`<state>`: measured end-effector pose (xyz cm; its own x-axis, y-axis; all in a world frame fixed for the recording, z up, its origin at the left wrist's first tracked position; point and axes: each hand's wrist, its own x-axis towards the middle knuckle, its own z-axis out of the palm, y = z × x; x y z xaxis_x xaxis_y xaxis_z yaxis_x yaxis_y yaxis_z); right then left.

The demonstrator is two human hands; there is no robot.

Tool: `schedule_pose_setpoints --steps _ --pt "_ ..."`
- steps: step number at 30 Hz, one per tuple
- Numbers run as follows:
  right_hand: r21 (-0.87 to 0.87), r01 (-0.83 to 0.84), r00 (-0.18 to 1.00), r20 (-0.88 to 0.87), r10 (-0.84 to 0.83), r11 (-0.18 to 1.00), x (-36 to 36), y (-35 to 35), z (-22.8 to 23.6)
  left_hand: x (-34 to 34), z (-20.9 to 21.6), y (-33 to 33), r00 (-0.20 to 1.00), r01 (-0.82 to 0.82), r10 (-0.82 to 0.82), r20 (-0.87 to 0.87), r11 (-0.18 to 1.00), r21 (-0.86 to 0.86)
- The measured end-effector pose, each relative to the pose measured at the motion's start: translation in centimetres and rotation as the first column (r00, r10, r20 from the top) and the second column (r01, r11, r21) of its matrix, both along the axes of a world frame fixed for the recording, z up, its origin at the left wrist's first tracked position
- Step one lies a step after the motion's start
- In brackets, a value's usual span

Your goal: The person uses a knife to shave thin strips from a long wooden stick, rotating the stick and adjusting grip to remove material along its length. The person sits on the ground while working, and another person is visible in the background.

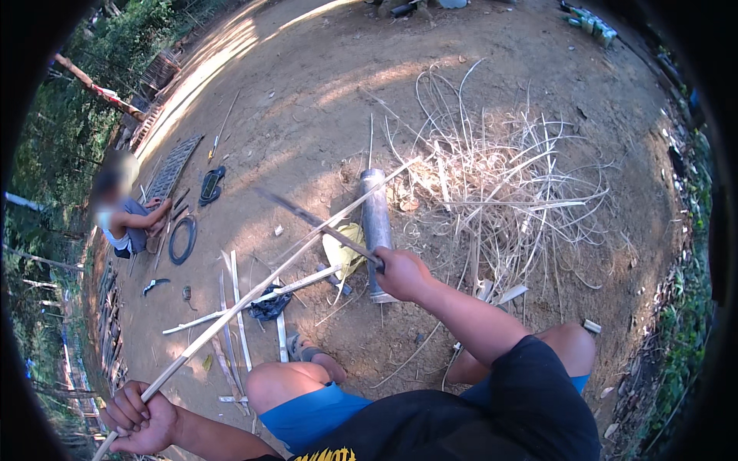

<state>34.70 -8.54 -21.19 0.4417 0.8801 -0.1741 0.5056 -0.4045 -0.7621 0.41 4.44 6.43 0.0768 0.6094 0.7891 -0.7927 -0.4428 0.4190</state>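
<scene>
My left hand (142, 419), at the lower left, is closed round a long pale bamboo strip (231, 311). The strip slants up to the right, and its far end lies over a grey cylinder (375, 211), a log or pipe on the ground. In my right hand (403, 274) is a long dark-bladed knife (296, 209), gripped by its handle beside the cylinder. Its blade points up to the left and crosses the strip; whether they touch I cannot tell. Beneath lie a yellow leaf-like piece (344, 250) and a dark plastic bag (270, 304).
Curly shavings (507, 180) are heaped beyond my right hand. Several cut strips (240, 315) lie by my foot. At left another person (127, 215) sits near a coil of dark tubing (182, 240), a slatted panel (174, 167) and a small curved tool (155, 286).
</scene>
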Motion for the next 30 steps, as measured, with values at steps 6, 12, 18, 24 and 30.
schedule_pose_setpoints --steps 6,12,18,24,30 --pt "-0.139 0.364 0.931 0.012 -0.366 0.921 8.4 0.4 -11.8 -0.6 0.3 2.2 0.992 0.107 -0.108 -0.064 0.994 -0.016" --pt "-0.084 0.148 0.989 0.039 -0.145 0.985 6.0 3.0 -5.9 -2.1 0.4 4.0 0.996 0.059 -0.063 -0.060 0.997 -0.054" --pt "-0.339 0.418 0.899 0.024 -0.436 0.843 14.3 0.9 -17.3 -2.1 0.5 6.2 0.986 0.134 -0.138 -0.093 0.990 -0.055" --pt "-0.450 0.379 0.882 -0.089 -0.463 0.808 15.7 1.7 -18.6 -1.8 0.8 4.8 0.985 0.112 -0.111 -0.129 0.994 0.002" --pt "-0.260 0.485 0.302 -0.846 -0.440 0.835 10.9 2.0 -19.6 0.2 0.7 3.7 0.993 0.103 -0.105 -0.048 0.994 -0.044"
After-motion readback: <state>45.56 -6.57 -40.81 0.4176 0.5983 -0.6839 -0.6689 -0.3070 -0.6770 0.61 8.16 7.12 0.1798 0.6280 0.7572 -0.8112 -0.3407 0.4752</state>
